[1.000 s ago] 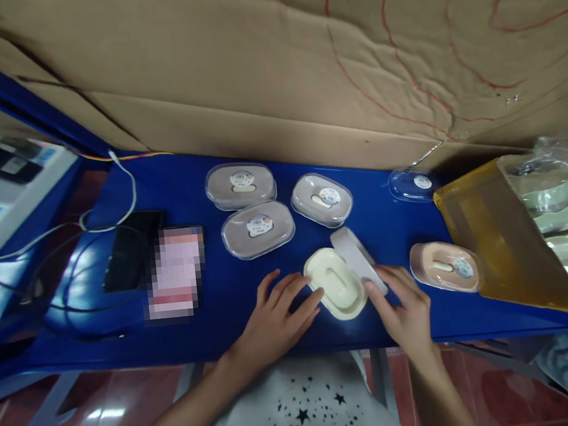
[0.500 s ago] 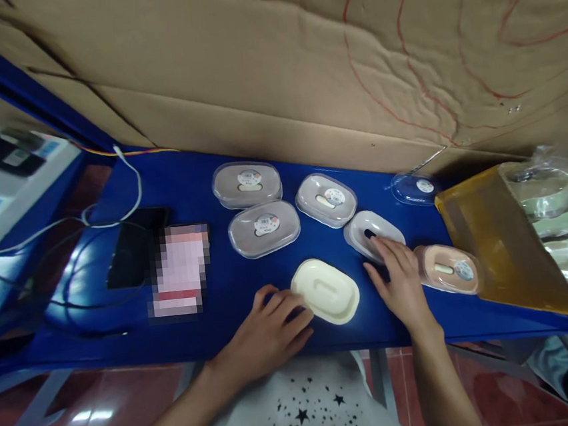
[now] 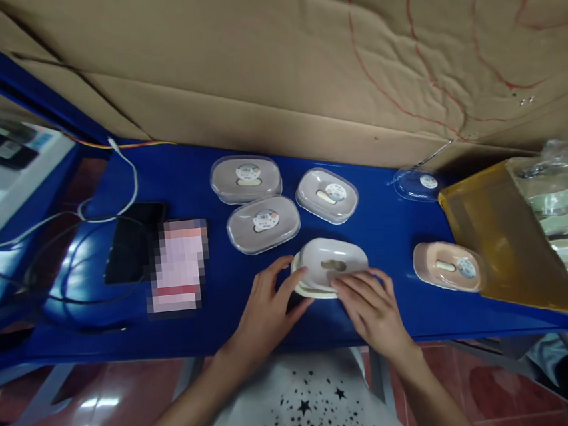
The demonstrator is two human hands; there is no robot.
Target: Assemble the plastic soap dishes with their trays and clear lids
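A white oval insert (image 3: 331, 260) with a slot in its middle lies on top of a cream oval soap dish (image 3: 307, 288) near the front of the blue table (image 3: 223, 312). My left hand (image 3: 267, 312) holds the dish's left end, thumb and fingers curled on its rim. My right hand (image 3: 371, 312) rests its fingertips on the insert's front right edge, pressing it onto the dish.
Three closed dishes with clear lids (image 3: 263, 223) sit behind. A pink lidded dish (image 3: 447, 267) lies to the right, a loose clear lid (image 3: 419, 183) beyond it. A yellow bag (image 3: 507, 238) of more dishes lies far right. A black phone (image 3: 131, 241), cables and a card lie left. Cardboard stands behind.
My right hand has carried the white insert from the right back onto the cream dish. My left hand has stayed at the dish's left end.
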